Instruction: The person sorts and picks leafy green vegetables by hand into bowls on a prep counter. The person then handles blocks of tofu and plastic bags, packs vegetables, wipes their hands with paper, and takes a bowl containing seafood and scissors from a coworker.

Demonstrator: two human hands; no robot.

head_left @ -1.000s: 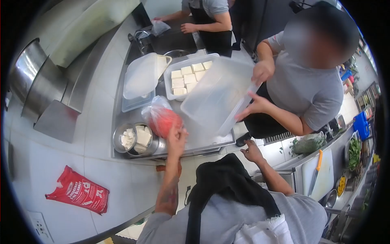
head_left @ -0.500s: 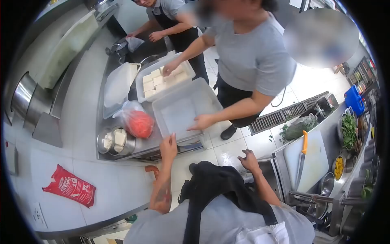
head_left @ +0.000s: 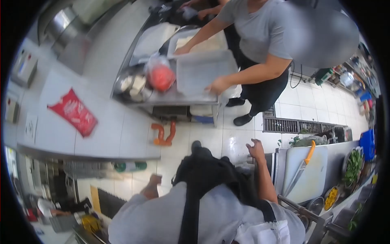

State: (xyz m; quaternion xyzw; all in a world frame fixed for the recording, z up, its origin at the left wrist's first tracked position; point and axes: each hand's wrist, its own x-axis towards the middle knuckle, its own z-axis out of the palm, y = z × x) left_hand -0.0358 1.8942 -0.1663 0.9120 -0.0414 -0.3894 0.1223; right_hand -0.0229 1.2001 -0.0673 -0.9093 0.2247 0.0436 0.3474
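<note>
My left hand (head_left: pixel 153 180) is drawn in close to my body, apart from the steel worktable (head_left: pixel 203 99); its fingers are blurred. Out to the side, my right hand (head_left: pixel 256 149) has its fingers apart and holds nothing, left of the cutting board (head_left: pixel 315 173). On that board lies a knife (head_left: pixel 300 171) with an orange handle. A co-worker's hand (head_left: pixel 218 85) rests at the near right edge of a translucent plastic tub (head_left: pixel 199 73) on the worktable. Behind it stands a second tub (head_left: pixel 221 38) holding white blocks, with the co-worker's other hand beside it.
A bag of something red (head_left: pixel 161 78) and steel bowls with white pieces (head_left: pixel 138 84) sit on the worktable. A red packet (head_left: pixel 75 113) is on the white surface at left. Orange pipes (head_left: pixel 164 136) rise from the floor. Greens (head_left: pixel 353 166) stand at right.
My left hand has left the near edge of the front tub and come back towards my body. My view has turned, and the worktable appears farther off. My right hand stays spread.
</note>
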